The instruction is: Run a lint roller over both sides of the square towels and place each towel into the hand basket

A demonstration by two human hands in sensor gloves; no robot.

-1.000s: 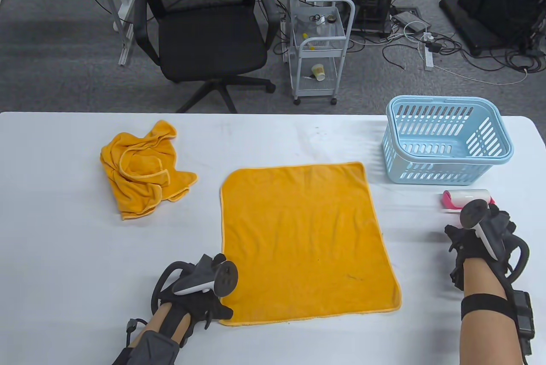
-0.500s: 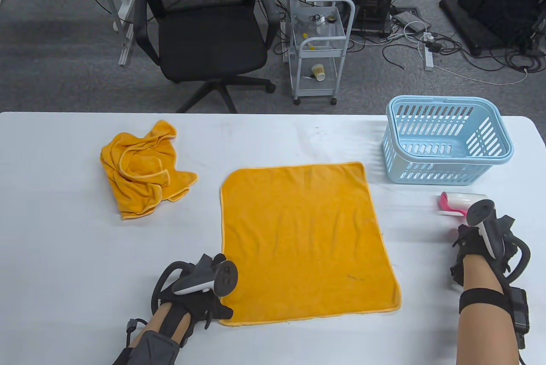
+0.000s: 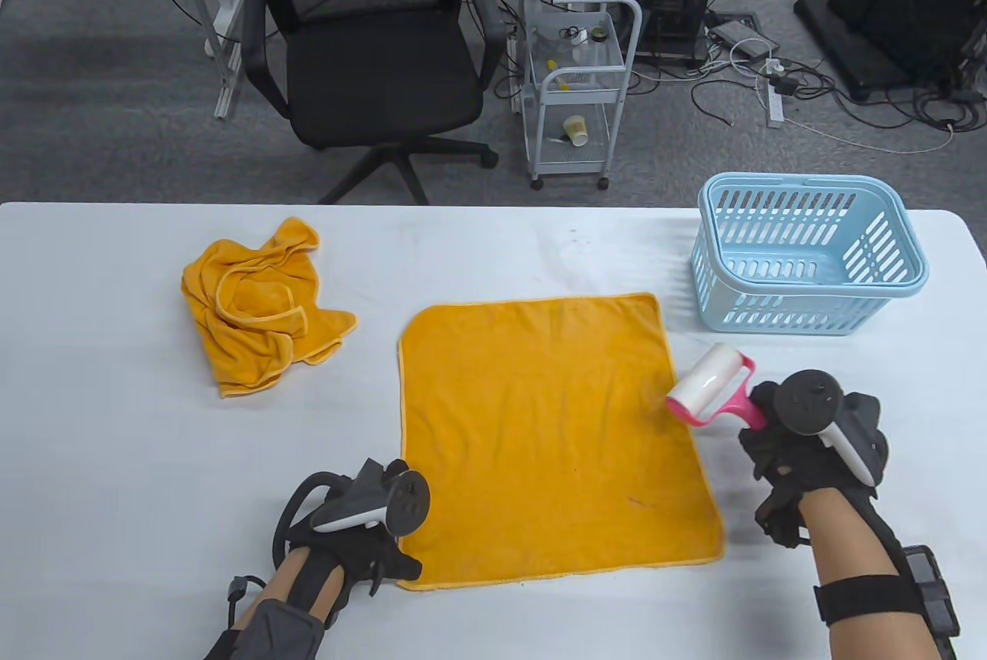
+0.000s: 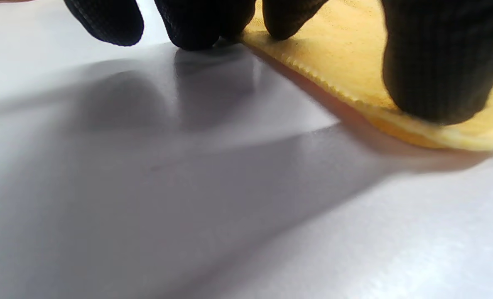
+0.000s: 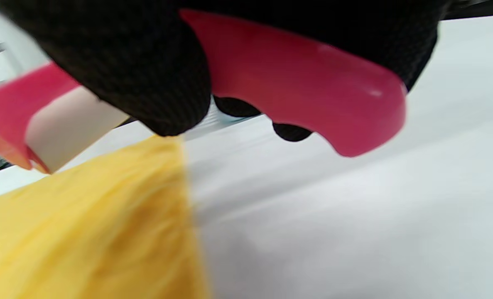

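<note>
An orange square towel (image 3: pixel 547 436) lies flat in the middle of the white table (image 3: pixel 123 459). My left hand (image 3: pixel 385 564) presses its near left corner, fingertips (image 4: pixel 433 79) on the towel's hem (image 4: pixel 346 97). My right hand (image 3: pixel 779 452) grips the pink handle (image 5: pixel 304 87) of a lint roller (image 3: pixel 709 382), whose white roll (image 5: pixel 67 128) hovers at the towel's right edge (image 5: pixel 105 224). A second orange towel (image 3: pixel 258 305) lies crumpled at the left. The light blue hand basket (image 3: pixel 806 251) stands at the back right, nothing visible inside.
Beyond the table's far edge stand a black office chair (image 3: pixel 370 51) and a small white cart (image 3: pixel 578 97) on the grey floor, with cables at the right.
My right hand has picked the lint roller up from in front of the basket and carried it left to the flat towel's right edge. The left hand has stayed on the corner.
</note>
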